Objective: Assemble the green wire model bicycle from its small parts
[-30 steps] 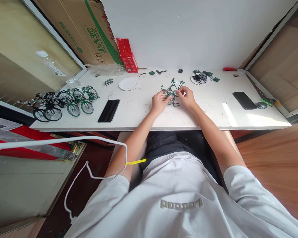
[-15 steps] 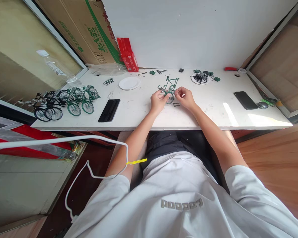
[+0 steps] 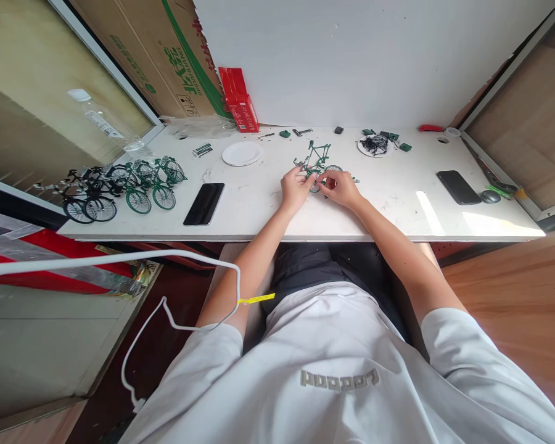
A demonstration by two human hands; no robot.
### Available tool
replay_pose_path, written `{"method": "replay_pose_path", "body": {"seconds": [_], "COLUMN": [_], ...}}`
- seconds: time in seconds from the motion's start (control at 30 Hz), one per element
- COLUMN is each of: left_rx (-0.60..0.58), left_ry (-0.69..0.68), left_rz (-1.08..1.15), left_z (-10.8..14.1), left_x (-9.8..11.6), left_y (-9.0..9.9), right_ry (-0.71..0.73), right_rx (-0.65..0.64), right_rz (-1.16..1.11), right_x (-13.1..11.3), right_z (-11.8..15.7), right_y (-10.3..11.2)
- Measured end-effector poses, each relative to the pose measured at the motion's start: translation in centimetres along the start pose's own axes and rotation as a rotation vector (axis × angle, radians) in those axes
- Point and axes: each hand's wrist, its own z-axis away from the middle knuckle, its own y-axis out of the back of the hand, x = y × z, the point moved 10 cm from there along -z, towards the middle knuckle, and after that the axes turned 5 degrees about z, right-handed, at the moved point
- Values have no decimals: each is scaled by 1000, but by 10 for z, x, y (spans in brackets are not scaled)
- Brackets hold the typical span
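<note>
A green model bicycle is held over the table in front of me, tilted. My left hand is closed on its front part, near the handlebar and a wheel. My right hand is pinched together against the same wheel, its fingertips almost touching the left ones. Whatever lies between those fingertips is too small to make out. Just beyond the right hand shows a spoked wheel, partly covered by it. Small parts peek out at its right.
Finished-looking model bicycles stand at the left, beside a phone. A white plate, a red box and small green parts are along the back. Right lie a plate of black parts and another phone.
My right hand has moved left and slightly down, its fingertips now close to my left hand. The wheel beyond it now shows. The left hand has hardly moved.
</note>
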Motion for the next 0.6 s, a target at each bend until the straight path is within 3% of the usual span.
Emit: {"method": "replay_pose_path", "body": {"seconds": [0.6], "left_rx": [32], "left_ry": [-93], "left_rz": [-131], "left_z": [6], "left_x": [12], "left_y": [0], "right_ry": [-29], "right_rx": [-15], "right_rz": [88], "right_x": [5], "right_z": [-1], "right_y": [-4]}}
